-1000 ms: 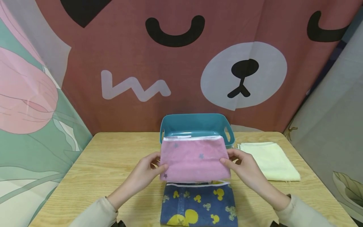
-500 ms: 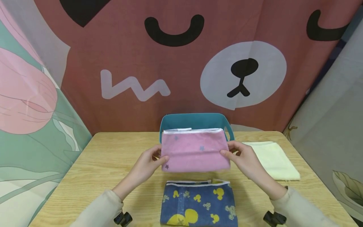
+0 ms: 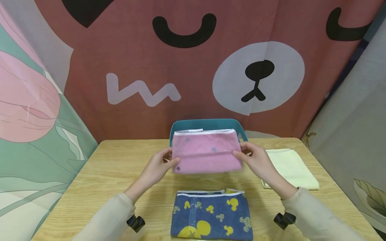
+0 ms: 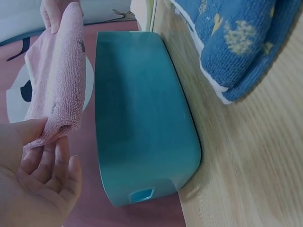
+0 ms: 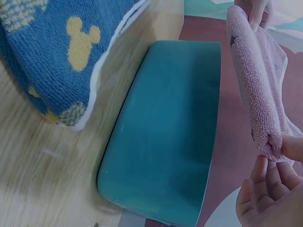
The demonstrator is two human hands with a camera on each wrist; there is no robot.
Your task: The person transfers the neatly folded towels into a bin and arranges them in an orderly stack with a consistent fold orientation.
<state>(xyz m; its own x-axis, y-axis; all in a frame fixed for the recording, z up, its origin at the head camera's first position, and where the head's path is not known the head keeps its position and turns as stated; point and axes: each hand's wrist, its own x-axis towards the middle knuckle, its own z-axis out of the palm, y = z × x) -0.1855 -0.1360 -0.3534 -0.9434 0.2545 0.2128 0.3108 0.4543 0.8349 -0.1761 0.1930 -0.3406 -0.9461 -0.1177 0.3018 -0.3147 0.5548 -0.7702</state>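
Note:
A folded pink towel with small grey stars and white edging is held up in front of the teal basket. My left hand pinches its left end, thumb on the near face. At the right end, my right hand pinches it the same way. Both wrist views show the towel raised above the basket's rim, with its lower fold between thumb and fingers. Nearer to me, a folded blue towel with yellow mouse-head prints lies on the table.
A folded pale yellow cloth lies on the wooden table at the right, partly behind my right forearm. The basket stands at the table's far edge, against a curtain with a bear print.
Both hands have moved the pink towel up and away from me, off the blue towel and in front of the basket. The blue towel and yellow cloth have stayed put.

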